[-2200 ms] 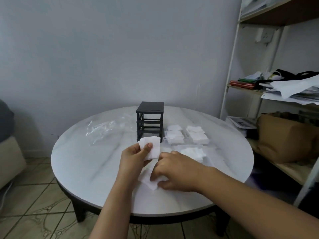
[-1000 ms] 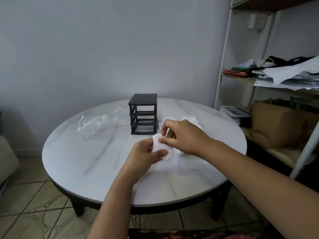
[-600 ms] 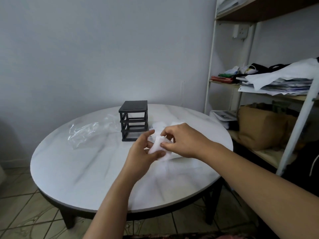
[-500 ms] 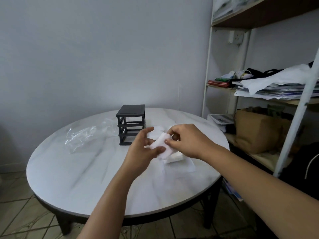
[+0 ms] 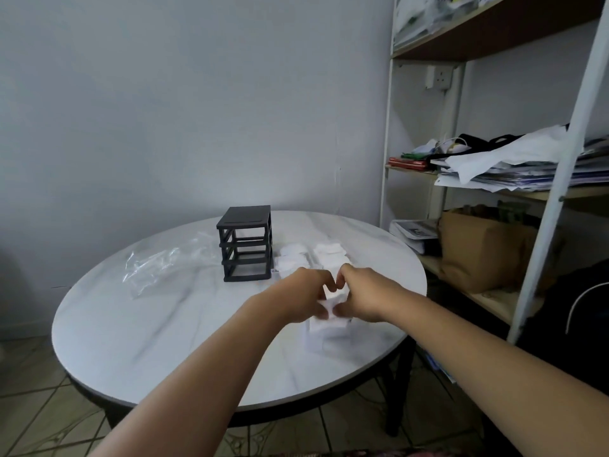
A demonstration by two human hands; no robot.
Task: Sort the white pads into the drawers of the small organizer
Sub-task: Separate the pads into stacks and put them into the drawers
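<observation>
A small black organizer frame (image 5: 245, 247) stands empty on the round marble table (image 5: 164, 324), with no drawers inside it. Two clear drawers holding white pads (image 5: 329, 255) sit on the table just right of the frame. In front of them my left hand (image 5: 296, 300) and my right hand (image 5: 361, 296) meet, both gripping a small stack of white pads (image 5: 334, 293) from either side. More white pads (image 5: 316, 328) lie on the table directly under my hands.
A crumpled clear plastic bag (image 5: 164, 263) lies left of the organizer. A white metal shelf (image 5: 553, 192) stands close to the table's right side, loaded with papers, clothes and a brown paper bag (image 5: 478, 252). Tiled floor shows below the table.
My hands, which held a pad above the table, have come lower and forward onto the pile. Both now close round a stack of pads. My view has shifted left.
</observation>
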